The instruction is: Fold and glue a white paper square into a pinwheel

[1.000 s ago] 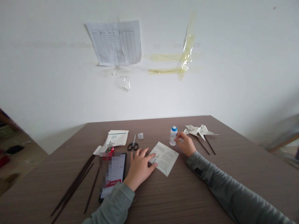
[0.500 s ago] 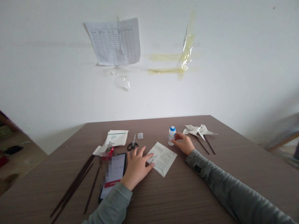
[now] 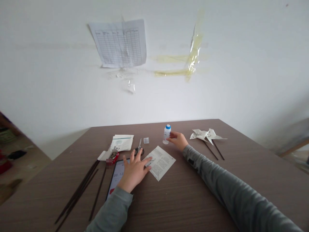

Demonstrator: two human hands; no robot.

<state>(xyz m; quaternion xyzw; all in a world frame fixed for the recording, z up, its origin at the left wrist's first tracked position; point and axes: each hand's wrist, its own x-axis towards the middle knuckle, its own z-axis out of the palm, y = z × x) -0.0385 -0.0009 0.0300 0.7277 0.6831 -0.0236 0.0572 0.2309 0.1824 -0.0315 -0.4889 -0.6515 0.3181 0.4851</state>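
A square of printed paper (image 3: pixel 162 161) lies flat on the table, turned cornerwise towards me. The spread fingers of my left hand (image 3: pixel 135 172) rest at its left corner, with thumb and forefinger on the sheet. Beyond the paper, my right hand (image 3: pixel 178 140) grips a small white bottle (image 3: pixel 166 137) with a blue cap from its right side. The bottle is upright, cap on. Under and beside my left hand is a phone (image 3: pixel 114 177), partly covered. Black-handled scissors (image 3: pixel 139 149) lie just past my left fingertips, their handles partly hidden.
Back left, a stack of printed paper (image 3: pixel 123 142) lies near a small red box (image 3: pixel 115 158) of tiny items. Dark thin sticks (image 3: pixel 78 190) stretch along the left. A small clear square piece (image 3: pixel 146 140) sits behind the scissors. Paper pinwheels (image 3: pixel 199 134) on sticks lie right.
My left hand and the paper have slid left, covering more of the phone. My right hand has carried the bottle left and slightly farther back.
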